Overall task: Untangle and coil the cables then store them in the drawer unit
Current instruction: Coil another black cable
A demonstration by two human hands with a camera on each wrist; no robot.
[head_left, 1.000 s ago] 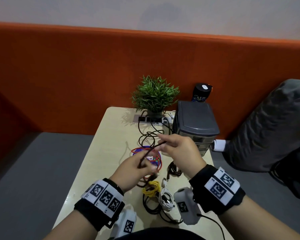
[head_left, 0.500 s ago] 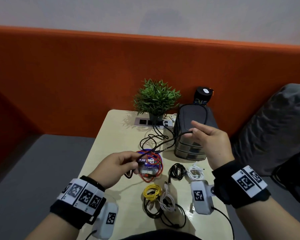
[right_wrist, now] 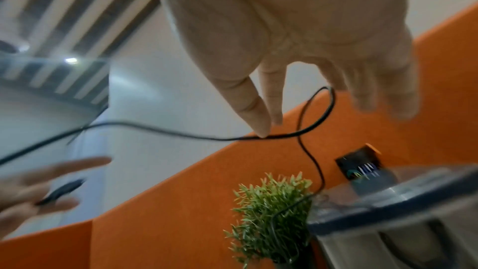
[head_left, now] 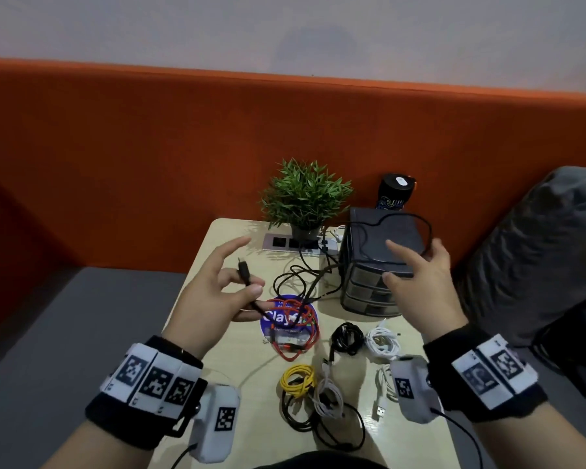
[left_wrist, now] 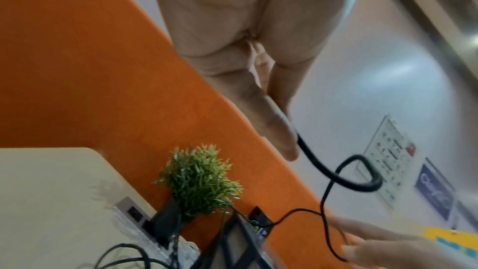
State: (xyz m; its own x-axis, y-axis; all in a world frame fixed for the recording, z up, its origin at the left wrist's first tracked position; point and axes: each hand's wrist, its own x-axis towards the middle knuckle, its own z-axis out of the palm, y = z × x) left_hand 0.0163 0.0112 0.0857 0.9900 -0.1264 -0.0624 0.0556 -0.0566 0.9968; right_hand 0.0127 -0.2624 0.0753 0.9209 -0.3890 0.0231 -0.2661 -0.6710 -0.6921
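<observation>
My left hand [head_left: 251, 289] pinches a thin black cable [head_left: 322, 280] just below its plug [head_left: 243, 268], index finger stretched out; the same pinch shows in the left wrist view [left_wrist: 282, 130]. The cable runs right over the table and loops above the dark drawer unit [head_left: 383, 238]. My right hand [head_left: 416, 275] hovers over that unit with fingers spread. In the right wrist view, thumb and index tips [right_wrist: 264, 130] meet on the cable [right_wrist: 181, 133]. A red cable [head_left: 295, 319] lies loose on a blue disc. Black [head_left: 347, 338], white [head_left: 383, 343] and yellow [head_left: 298, 380] coils lie nearer me.
The small beige table [head_left: 251, 418] has a potted plant [head_left: 305, 194], a power strip [head_left: 281, 242] and a black cylinder [head_left: 394, 194] at its far edge. More loose black and white cable [head_left: 335, 431] lies near the front. A grey cushion [head_left: 538, 248] sits to the right.
My left hand has risen off the red cable with the plug end. My right hand has drawn the black cable out to the right and a loop now hangs over the drawer unit.
</observation>
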